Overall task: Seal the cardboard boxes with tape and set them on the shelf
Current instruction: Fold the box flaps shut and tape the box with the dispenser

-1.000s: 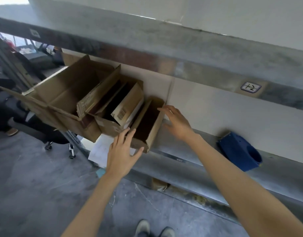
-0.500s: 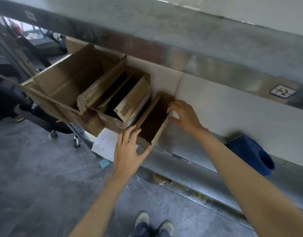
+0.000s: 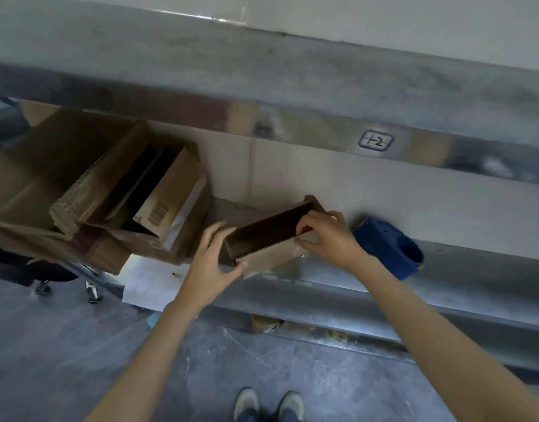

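A small open cardboard box (image 3: 269, 255) lies tilted at the front edge of the metal shelf (image 3: 384, 284), its dark inside facing up. My left hand (image 3: 210, 266) grips its near left corner. My right hand (image 3: 329, 236) holds its far right end, fingers over the rim. A blue tape dispenser (image 3: 390, 248) lies on the shelf just right of my right hand. Several larger open cardboard boxes (image 3: 88, 190) are stacked at the shelf's left end.
An upper shelf beam with a "1-2" label (image 3: 375, 140) runs overhead. White paper (image 3: 146, 281) hangs off the shelf edge below the boxes. Chair wheels (image 3: 91, 292) stand on the grey floor at left. My shoes (image 3: 268, 405) are at the bottom.
Both hands closed on the small box and drew it out from beside the stacked boxes, rightward toward the blue dispenser. The view shifted left relative to the shelf.
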Demonstrator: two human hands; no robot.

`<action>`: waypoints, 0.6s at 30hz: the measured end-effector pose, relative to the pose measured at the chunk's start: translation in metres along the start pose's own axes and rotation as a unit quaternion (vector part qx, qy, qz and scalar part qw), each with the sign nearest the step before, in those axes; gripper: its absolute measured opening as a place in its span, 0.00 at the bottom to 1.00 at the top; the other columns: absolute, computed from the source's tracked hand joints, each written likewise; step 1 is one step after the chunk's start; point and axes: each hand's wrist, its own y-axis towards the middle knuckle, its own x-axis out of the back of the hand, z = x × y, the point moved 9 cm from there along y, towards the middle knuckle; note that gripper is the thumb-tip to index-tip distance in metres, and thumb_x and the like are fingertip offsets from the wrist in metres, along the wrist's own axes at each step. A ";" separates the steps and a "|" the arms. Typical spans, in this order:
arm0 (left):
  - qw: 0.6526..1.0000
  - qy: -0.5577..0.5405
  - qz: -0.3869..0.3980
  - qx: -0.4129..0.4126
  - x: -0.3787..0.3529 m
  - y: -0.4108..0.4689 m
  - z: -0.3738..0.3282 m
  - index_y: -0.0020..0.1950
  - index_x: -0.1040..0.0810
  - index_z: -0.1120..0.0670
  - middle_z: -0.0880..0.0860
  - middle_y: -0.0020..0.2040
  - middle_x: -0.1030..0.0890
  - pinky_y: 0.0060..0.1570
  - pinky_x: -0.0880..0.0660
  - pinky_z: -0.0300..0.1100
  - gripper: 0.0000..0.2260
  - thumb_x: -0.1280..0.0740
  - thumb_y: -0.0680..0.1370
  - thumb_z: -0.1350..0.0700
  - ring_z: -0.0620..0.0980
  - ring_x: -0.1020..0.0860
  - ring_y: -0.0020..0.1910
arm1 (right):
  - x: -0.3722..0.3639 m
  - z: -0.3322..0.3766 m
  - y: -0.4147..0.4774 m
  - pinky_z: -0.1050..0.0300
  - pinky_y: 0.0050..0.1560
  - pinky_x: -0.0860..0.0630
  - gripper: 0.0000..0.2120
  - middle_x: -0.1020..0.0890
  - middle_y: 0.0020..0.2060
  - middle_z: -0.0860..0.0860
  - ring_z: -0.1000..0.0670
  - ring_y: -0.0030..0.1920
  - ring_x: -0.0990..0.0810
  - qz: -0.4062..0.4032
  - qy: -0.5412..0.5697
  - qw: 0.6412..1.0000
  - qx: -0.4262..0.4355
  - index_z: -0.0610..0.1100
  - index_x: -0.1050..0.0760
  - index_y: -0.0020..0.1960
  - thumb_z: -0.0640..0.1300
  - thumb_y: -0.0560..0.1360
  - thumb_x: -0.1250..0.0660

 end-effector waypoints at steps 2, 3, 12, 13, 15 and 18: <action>1.000 -0.002 0.022 -0.008 -0.012 0.013 -0.006 0.72 0.31 0.50 0.47 0.74 0.37 0.71 0.36 0.41 0.29 0.25 0.74 0.50 0.41 0.37 0.72 | 0.011 -0.010 -0.018 0.52 0.63 0.39 0.05 0.21 0.47 0.56 0.55 0.48 0.25 -0.031 -0.010 0.999 -0.013 0.51 0.23 0.49 0.49 0.75 0.29; 1.000 -0.004 0.029 -0.006 -0.017 0.020 -0.009 0.72 0.31 0.50 0.48 0.74 0.37 0.71 0.36 0.41 0.29 0.24 0.74 0.50 0.43 0.37 0.72 | 0.016 -0.013 -0.027 0.51 0.60 0.37 0.05 0.21 0.46 0.57 0.55 0.47 0.24 -0.049 -0.015 0.999 -0.016 0.51 0.23 0.49 0.50 0.75 0.29; 0.993 -0.104 0.052 -0.001 -0.042 0.039 -0.024 0.70 0.29 0.46 0.37 0.67 0.35 0.67 0.28 0.46 0.27 0.24 0.73 0.52 0.41 0.34 0.69 | 0.034 -0.025 -0.072 0.50 0.47 0.31 0.04 0.21 0.42 0.60 0.55 0.44 0.22 -0.119 -0.034 0.991 -0.045 0.53 0.20 0.48 0.48 0.74 0.27; 0.992 -0.114 0.049 0.000 -0.043 0.038 -0.024 0.70 0.29 0.45 0.34 0.66 0.35 0.65 0.27 0.45 0.27 0.24 0.73 0.52 0.41 0.33 0.69 | 0.034 -0.026 -0.074 0.49 0.47 0.30 0.04 0.21 0.42 0.60 0.56 0.44 0.23 -0.119 -0.031 0.991 -0.048 0.53 0.20 0.48 0.48 0.74 0.27; 0.991 -0.129 0.045 0.004 -0.043 0.038 -0.026 0.68 0.29 0.44 0.32 0.65 0.35 0.62 0.26 0.42 0.25 0.25 0.74 0.51 0.41 0.33 0.68 | 0.034 -0.029 -0.077 0.47 0.47 0.27 0.05 0.20 0.42 0.60 0.56 0.44 0.23 -0.114 -0.021 0.992 -0.054 0.53 0.20 0.48 0.47 0.74 0.26; 0.989 -0.138 0.043 0.006 -0.043 0.037 -0.026 0.68 0.29 0.44 0.39 0.67 0.34 0.61 0.25 0.42 0.25 0.25 0.73 0.51 0.42 0.32 0.68 | 0.031 -0.033 -0.078 0.46 0.46 0.24 0.06 0.20 0.42 0.60 0.57 0.44 0.23 -0.106 0.001 0.993 -0.052 0.54 0.21 0.49 0.50 0.73 0.27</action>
